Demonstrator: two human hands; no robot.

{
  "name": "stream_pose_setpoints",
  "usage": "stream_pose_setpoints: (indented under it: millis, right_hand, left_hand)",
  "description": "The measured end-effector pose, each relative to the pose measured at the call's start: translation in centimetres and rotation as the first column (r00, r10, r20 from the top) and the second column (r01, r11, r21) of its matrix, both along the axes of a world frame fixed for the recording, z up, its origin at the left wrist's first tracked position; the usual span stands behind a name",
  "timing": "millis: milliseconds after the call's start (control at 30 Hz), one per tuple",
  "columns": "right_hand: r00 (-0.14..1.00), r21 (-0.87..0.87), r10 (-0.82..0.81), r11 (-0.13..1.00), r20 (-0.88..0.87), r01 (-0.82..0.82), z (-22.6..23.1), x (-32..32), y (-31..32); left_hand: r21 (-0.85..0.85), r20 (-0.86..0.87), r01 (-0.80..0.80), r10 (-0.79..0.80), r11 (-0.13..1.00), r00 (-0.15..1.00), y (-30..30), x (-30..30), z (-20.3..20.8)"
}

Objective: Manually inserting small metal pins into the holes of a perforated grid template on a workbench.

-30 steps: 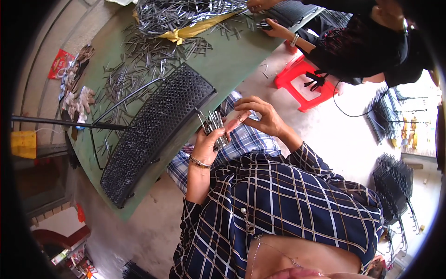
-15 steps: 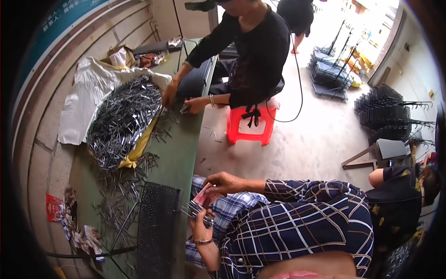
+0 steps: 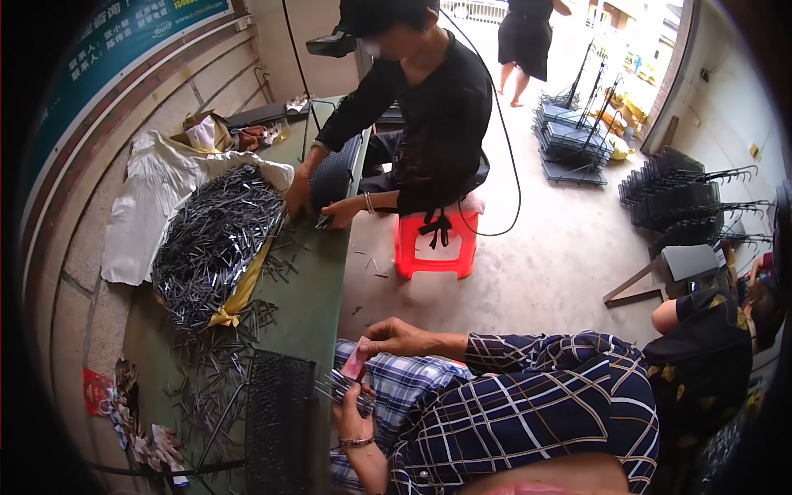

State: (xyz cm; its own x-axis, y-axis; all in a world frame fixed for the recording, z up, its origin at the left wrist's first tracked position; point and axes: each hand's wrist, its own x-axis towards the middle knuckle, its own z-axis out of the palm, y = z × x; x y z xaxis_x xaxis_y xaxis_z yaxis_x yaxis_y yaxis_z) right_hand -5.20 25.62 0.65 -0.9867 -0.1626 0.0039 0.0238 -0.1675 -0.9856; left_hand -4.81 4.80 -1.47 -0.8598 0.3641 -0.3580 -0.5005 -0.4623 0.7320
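My left hand (image 3: pixel 353 411), with a bracelet at its wrist, is closed around a bundle of thin metal strips (image 3: pixel 340 388), whose ends stick out toward the table. Just above it, my right hand (image 3: pixel 398 338) pinches a pink, paper-like slip (image 3: pixel 355 360) between thumb and fingers. The slip's lower end meets the left hand's fingers at the bundle; exactly what it touches is hidden. Both hands are over my lap, beside the table edge. Nearest to them on the table lies a black perforated panel (image 3: pixel 282 417).
The green table (image 3: pixel 307 285) carries a sack heaped with metal strips (image 3: pixel 219 239) and many loose ones. Across from me a co-worker in black (image 3: pixel 437 124) handles strips, seated on a red stool (image 3: pixel 435 262). Black racks (image 3: pixel 681 198) stand right. Another person (image 3: pixel 701 363) sits behind.
The whole view has shifted, bringing the co-worker's head further into the picture. My right hand still pinches the slip, which stands more upright. The left hand keeps its bundle.
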Motion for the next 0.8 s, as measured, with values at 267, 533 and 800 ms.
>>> stream_pose_setpoints:
  millis: [267, 533, 800]
  right_hand:
    - [0.987, 0.018, -0.128, 0.992, 0.093, 0.127, -1.0, 0.1, 0.0]
    - [0.964, 0.443, -0.157, 0.864, -0.217, 0.240, -1.2, -0.4, -1.5]
    - [0.974, 0.351, -0.225, 0.911, -0.016, 0.216, -2.2, -2.2, -2.4]
  left_hand:
    - [-0.030, 0.026, -0.005, 0.006, 1.000, 1.000, 0.1, -0.2, -1.4]
    - [-0.028, -0.057, -0.064, 0.062, 0.998, 0.996, -0.6, 0.5, -0.6]
    - [-0.046, -0.104, -0.077, 0.072, 0.996, 0.992, -0.1, 0.9, 1.0]
